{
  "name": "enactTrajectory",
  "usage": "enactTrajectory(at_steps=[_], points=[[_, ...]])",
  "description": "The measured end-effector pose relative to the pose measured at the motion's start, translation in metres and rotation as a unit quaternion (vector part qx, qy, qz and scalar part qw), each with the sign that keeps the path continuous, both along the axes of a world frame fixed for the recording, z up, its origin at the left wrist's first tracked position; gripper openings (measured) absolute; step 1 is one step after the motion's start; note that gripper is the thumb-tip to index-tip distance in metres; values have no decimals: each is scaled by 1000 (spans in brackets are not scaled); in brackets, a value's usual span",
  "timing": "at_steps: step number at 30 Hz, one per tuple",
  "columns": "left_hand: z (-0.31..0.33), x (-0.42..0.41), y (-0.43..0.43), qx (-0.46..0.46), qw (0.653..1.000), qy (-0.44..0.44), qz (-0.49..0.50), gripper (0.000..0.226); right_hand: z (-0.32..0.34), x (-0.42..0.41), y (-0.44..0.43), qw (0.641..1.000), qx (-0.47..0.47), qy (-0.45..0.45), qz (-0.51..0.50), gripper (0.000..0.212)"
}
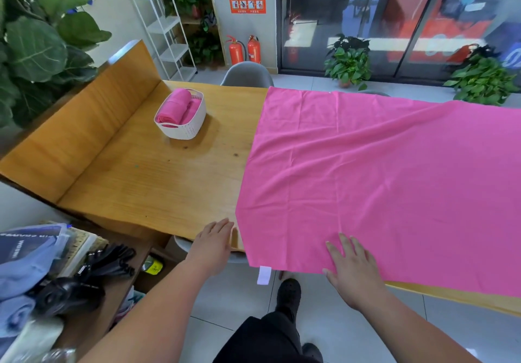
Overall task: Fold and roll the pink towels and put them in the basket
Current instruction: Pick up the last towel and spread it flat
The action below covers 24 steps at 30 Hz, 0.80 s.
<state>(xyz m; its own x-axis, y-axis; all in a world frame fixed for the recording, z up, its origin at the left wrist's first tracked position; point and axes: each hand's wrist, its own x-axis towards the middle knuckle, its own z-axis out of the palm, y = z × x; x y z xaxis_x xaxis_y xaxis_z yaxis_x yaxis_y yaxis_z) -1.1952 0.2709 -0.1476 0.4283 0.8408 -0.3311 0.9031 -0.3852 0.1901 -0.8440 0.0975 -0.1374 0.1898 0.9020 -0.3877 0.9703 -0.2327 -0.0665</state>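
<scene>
Showing the task at roughly its midpoint, the head view caught two rolled pink towels lying finished in the white basket, which sat on the wooden table well beyond the fingertips of the left hand and a little to their left. One more pink towel lay spread open and unfolded, running from under the right hand away to the table's far edge and off to the right of both hands. Its near-left corner, bearing a white tag, hung over the near edge between the two hands. The right hand lay palm down on the towel's near border, its fingers straight and spread, pressing the cloth flat and gripping nothing. The left hand rested at the table's near edge, just left of the towel's corner, with its fingers extended, close together and holding nothing. Whether their tips touched the cloth could not be told. Judged from this layout, the step in hand was smoothing before the first fold. Folding, rolling and carrying this towel to the basket all remained to be done. No other loose pink towel was visible.
</scene>
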Motion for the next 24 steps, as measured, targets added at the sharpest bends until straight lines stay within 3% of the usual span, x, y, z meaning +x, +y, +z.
enactTrajectory(at_steps=[8, 14, 16, 20, 21, 24], points=[[5, 29, 40, -52, 988, -110, 93, 75, 2, -11, 26, 999, -9, 12, 32, 75], [-5, 45, 57, -108, 946, -218, 216, 85, 5, -2, 52, 999, -29, 19, 32, 76], [-10, 51, 59, -143, 925, -248, 251, 75, 4, -3, 56, 999, -37, 26, 29, 76], [-4, 62, 61, -183, 905, -274, 267, 17, 2, -5, 55, 999, -30, 24, 25, 76], [-1, 62, 62, -201, 891, -294, 281, 12, 1, -4, 54, 999, -31, 24, 27, 76], [10, 58, 63, -225, 847, -366, 314, 27, 2, -1, 52, 999, -28, 24, 33, 74]])
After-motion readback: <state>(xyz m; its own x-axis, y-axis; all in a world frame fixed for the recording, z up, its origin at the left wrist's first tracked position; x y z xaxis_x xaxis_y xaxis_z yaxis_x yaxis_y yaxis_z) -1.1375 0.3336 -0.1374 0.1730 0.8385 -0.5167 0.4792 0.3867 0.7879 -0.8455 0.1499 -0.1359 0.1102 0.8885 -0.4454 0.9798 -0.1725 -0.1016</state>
